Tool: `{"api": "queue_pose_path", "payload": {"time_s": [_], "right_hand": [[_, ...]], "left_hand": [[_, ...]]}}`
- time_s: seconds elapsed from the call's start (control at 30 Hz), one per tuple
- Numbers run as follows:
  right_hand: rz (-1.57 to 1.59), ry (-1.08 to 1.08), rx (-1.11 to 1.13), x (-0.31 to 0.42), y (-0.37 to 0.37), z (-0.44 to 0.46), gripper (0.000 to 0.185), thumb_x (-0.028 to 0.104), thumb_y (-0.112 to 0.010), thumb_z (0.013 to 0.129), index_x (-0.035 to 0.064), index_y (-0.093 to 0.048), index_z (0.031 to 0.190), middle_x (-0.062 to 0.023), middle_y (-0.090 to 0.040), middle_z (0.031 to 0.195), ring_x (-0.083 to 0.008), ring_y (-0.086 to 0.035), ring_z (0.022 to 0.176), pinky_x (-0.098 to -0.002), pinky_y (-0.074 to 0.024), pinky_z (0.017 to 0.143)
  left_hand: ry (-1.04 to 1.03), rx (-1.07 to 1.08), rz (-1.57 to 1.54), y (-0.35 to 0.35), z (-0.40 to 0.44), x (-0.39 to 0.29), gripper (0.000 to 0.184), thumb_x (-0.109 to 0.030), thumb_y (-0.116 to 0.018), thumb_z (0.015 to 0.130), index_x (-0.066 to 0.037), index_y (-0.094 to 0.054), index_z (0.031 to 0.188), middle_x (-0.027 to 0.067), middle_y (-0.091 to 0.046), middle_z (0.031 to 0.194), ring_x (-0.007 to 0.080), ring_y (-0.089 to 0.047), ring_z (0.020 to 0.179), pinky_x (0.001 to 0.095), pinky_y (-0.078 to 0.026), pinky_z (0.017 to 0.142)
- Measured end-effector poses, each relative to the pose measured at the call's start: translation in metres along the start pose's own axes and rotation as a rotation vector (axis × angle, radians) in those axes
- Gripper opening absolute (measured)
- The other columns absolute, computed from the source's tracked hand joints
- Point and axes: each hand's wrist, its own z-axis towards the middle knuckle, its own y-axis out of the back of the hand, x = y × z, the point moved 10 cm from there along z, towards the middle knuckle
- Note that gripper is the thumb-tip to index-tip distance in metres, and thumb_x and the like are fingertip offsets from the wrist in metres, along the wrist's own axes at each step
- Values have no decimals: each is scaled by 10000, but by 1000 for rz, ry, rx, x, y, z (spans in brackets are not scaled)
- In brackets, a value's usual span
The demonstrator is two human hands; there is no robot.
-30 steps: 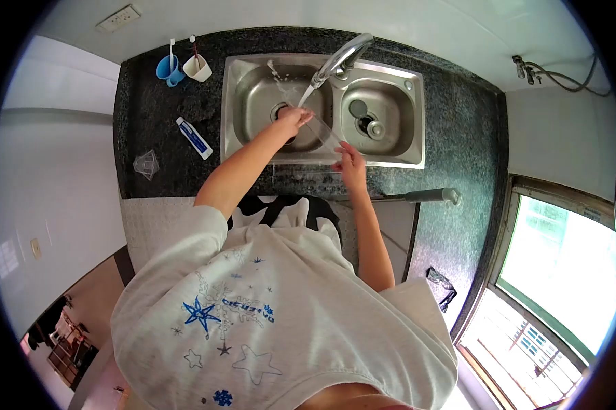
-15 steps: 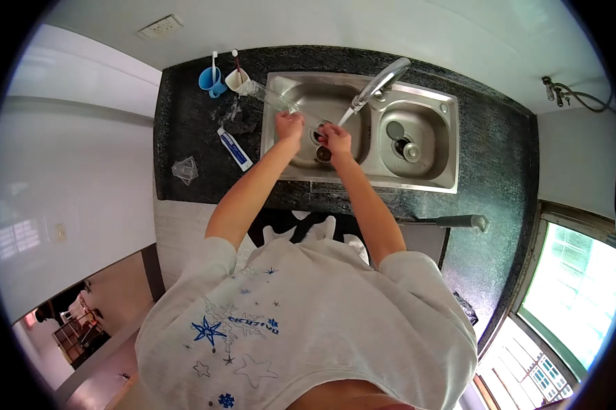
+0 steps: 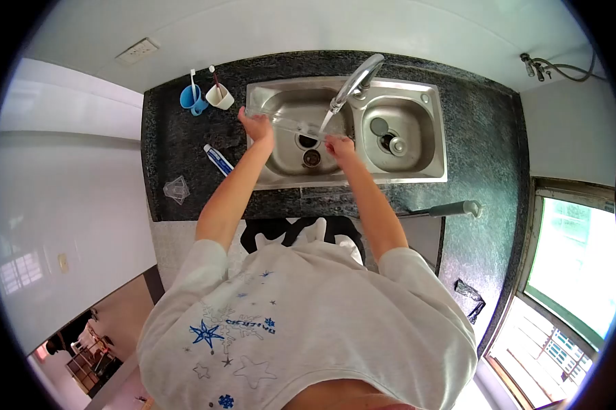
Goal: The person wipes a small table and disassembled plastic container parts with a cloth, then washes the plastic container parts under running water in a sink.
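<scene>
Over the left sink basin (image 3: 280,166), a long, clear plastic container (image 3: 294,126) lies slantwise between my hands. My left hand (image 3: 257,128) grips its left end near the basin's left rim, thumb up. The fingers of my right hand (image 3: 340,145) are closed on its right end, close to the basin's middle. Water runs from the chrome faucet (image 3: 360,76) onto or just beside the container near my right hand. The container's exact shape is hard to make out because it is see-through.
On the dark counter to the left stand a blue cup (image 3: 190,101) and a white cup (image 3: 220,97), each with a toothbrush. A toothpaste tube (image 3: 217,158) and a clear plastic piece (image 3: 176,190) lie nearer. The right basin (image 3: 417,147) holds a strainer (image 3: 397,145).
My left hand has moved left and the right hand slightly nearer to me, so the hands are farther apart. The container has shifted to lie across the basin under the faucet. The view has shifted slightly.
</scene>
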Motion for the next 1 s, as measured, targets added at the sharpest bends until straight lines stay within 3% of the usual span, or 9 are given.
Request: {"api": "queue_pose_path", "payload": {"time_s": [0.07, 0.27, 0.53, 0.7, 0.77, 0.83, 0.93, 0.97, 1.0], "right_hand": [[71, -45, -25, -5, 0, 0, 398, 35, -613, 871, -26, -449, 1228, -78, -648, 876, -186, -657, 749, -295, -543, 648], [205, 96, -10, 21, 11, -19, 197, 27, -452, 951, -41, -451, 1136, -149, -615, 954, -251, -683, 732, -346, -585, 639], [-323, 571, 99, 81, 59, -72, 170, -27, -402, 927, 0, -493, 1068, -96, -568, 1038, -199, -649, 830, -311, -563, 729], [-389, 1015, 226, 84, 54, -123, 350, -143, -396, 835, 25, -515, 1118, -118, -572, 1069, -262, -597, 994, -391, -506, 864], [-960, 1138, 56, 89, 28, -164, 306, 254, -434, 998, 51, -541, 1201, -89, -574, 1076, -223, -582, 946, -348, -470, 866], [-258, 302, 164, 51, 43, -147, 378, 323, -421, 993, 62, -536, 1242, -70, -577, 1109, -215, -585, 968, -337, -490, 792], [-786, 1087, 108, 104, 42, -188, 295, -2, -552, 834, 35, -567, 1126, -118, -573, 1114, -291, -574, 1032, -397, -479, 858], [-724, 1203, 91, 118, 44, -204, 285, -82, -559, 769, 29, -563, 1031, -149, -572, 1074, -350, -563, 1021, -413, -475, 850], [-658, 1160, 65, 124, 52, -203, 264, -82, -550, 765, 28, -555, 1006, -149, -576, 1063, -356, -566, 1011, -413, -474, 846]], "left_hand": [[-38, 35, -57, 5, -6, -21, 681, 80, -610, 769, -146, -337, 1351, 81, -492, 1028, 175, -537, 830, 308, -473, 722], [70, 104, 24, 24, 7, -10, 461, 62, -564, 837, -81, -443, 1258, 107, -516, 1091, 206, -573, 880, 323, -532, 733], [972, 359, -555, -57, -97, 67, 395, -212, -544, 954, -12, -407, 1266, 203, -470, 1178, 339, -594, 972, 437, -547, 918], [957, 520, -424, -126, -145, 97, 234, -170, -603, 900, 8, -546, 1042, 148, -619, 962, 274, -644, 895, 376, -583, 799], [990, 741, -520, -165, -162, 122, 113, -115, -596, 899, -15, -585, 951, 158, -653, 966, 260, -654, 911, 332, -564, 818], [855, 920, -336, -176, -167, 109, 233, -168, -535, 950, -7, -574, 1114, 160, -605, 1173, 269, -613, 1054, 339, -512, 899], [287, 1186, -140, -205, -113, 138, 420, -274, -420, 1011, 50, -453, 1275, 209, -546, 1282, 319, -559, 1153, 357, -496, 967], [776, 866, -381, -190, -108, 124, 397, -266, -454, 1001, 29, -456, 1267, 186, -564, 1244, 306, -570, 1135, 341, -502, 965], [546, 1070, -489, -215, -55, 167, 391, -272, -485, 991, -3, -462, 1274, 162, -569, 1216, 282, -585, 1095, 333, -520, 919]]}}
